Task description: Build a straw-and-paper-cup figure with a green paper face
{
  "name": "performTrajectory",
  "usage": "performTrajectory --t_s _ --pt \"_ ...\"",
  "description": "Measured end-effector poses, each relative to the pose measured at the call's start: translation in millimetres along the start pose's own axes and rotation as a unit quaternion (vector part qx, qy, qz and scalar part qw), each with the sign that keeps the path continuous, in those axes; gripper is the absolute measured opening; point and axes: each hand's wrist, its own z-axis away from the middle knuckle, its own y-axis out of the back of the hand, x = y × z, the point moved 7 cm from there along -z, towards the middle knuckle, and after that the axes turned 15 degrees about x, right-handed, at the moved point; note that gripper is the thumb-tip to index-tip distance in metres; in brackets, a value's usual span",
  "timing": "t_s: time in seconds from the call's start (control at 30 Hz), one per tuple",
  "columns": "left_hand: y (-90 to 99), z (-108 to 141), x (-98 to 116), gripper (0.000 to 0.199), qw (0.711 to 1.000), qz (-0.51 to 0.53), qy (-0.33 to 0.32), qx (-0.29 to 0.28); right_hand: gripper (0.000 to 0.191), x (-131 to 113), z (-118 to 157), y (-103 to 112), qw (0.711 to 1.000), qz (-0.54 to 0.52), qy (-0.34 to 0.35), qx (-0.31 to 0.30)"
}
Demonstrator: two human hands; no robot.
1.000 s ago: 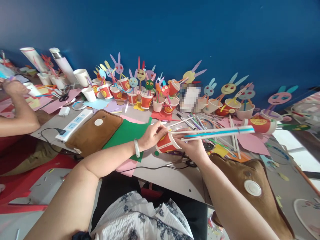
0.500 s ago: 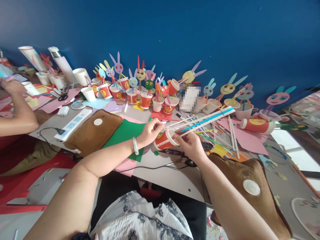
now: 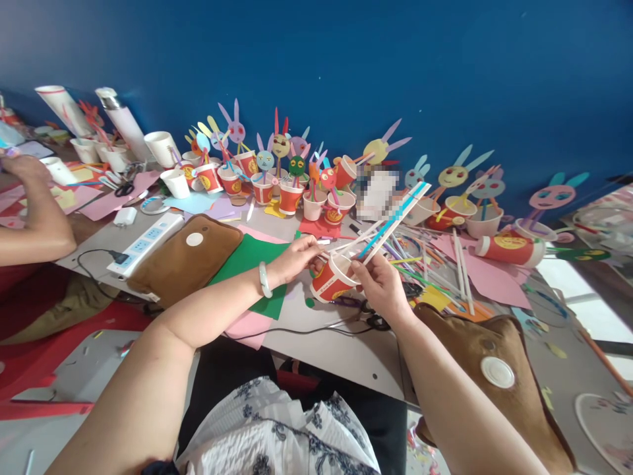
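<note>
A red and white paper cup is tilted between my hands, its mouth facing up and to the right. My left hand is closed at the cup's left rim, where a thin white strip starts. My right hand has its thumb at the right rim. It grips the cup together with long white strips and a blue strip that slant up to the right. The fingers behind the cup are hidden. A green paper dot and dark-handled scissors lie below the cup.
Rabbit-faced paper figures in cups line the blue wall. Coloured strips cover the right side. Brown hot-water bags, a green sheet, a power strip and a black cable lie around. Another person's arm is at left.
The strips have swung more upright and to the left. The cup has shifted slightly right and down, and my left fingers have come onto its left rim.
</note>
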Motion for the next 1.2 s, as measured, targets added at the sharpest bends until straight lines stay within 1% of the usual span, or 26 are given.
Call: performTrajectory --t_s 0.13,0.37,0.43,0.5,0.6,0.63,0.7,0.77,0.83,0.87,0.97,1.03,1.1,1.2 --pt "1.6 0.8 3.1 0.026 1.0 -0.007 -0.003 0.005 0.025 -0.2 0.3 1.5 1.0 0.006 0.005 0.008" --pt "2.4 1.3 9.8 0.031 1.0 -0.01 -0.001 -0.021 0.027 -0.2 0.8 5.1 1.0 0.002 -0.002 0.024" --pt "2.2 0.5 8.9 0.032 0.999 -0.029 0.005 -0.022 0.028 -1.4 1.8 3.7 1.0 0.006 0.005 0.013" --pt "2.7 -0.2 8.6 0.033 0.998 -0.058 -0.001 -0.015 0.027 -3.6 4.0 -0.2 0.999 0.017 0.026 -0.014" --pt "2.0 1.6 12.7 0.036 0.995 -0.094 -0.043 -0.01 0.029 -8.0 9.5 -8.1 0.995 0.04 0.07 -0.062" --pt "0.3 3.3 14.4 0.038 0.993 -0.099 -0.059 -0.02 0.029 -9.4 11.4 -10.2 0.993 0.043 0.082 -0.074" --pt "-4.7 7.7 15.8 0.044 0.99 -0.101 -0.075 -0.058 0.027 -12.0 14.3 -12.5 0.991 0.042 0.097 -0.087" --pt "-9.0 10.7 13.8 0.051 0.989 -0.093 -0.061 -0.097 0.026 -14.1 16.3 -13.3 0.99 0.032 0.104 -0.093" --pt "-10.7 10.6 9.6 0.052 0.989 -0.083 -0.024 -0.12 0.026 -14.9 17.4 -13.3 0.99 0.021 0.102 -0.098" --pt "-10.4 9.5 7.2 0.048 0.989 -0.081 -0.002 -0.124 0.027 -14.8 17.7 -13.1 0.99 0.017 0.1 -0.099" --pt "-8.6 6.7 -0.9 0.026 0.983 -0.094 0.064 -0.142 0.028 -14.9 18.0 -12.2 0.989 0.005 0.101 -0.104" --pt "-8.5 7.0 -3.7 0.02 0.975 -0.114 0.082 -0.171 0.028 -17.8 19.3 -12.7 0.986 0.002 0.123 -0.115" --pt "-10.0 8.5 -3.4 0.018 0.966 -0.138 0.064 -0.207 0.028 -22.3 22.3 -15.0 0.979 0.007 0.152 -0.138" --pt "-13.4 11.2 -3.5 0.021 0.952 -0.177 0.011 -0.251 0.024 -31.4 27.3 -18.5 0.965 0.013 0.201 -0.165"
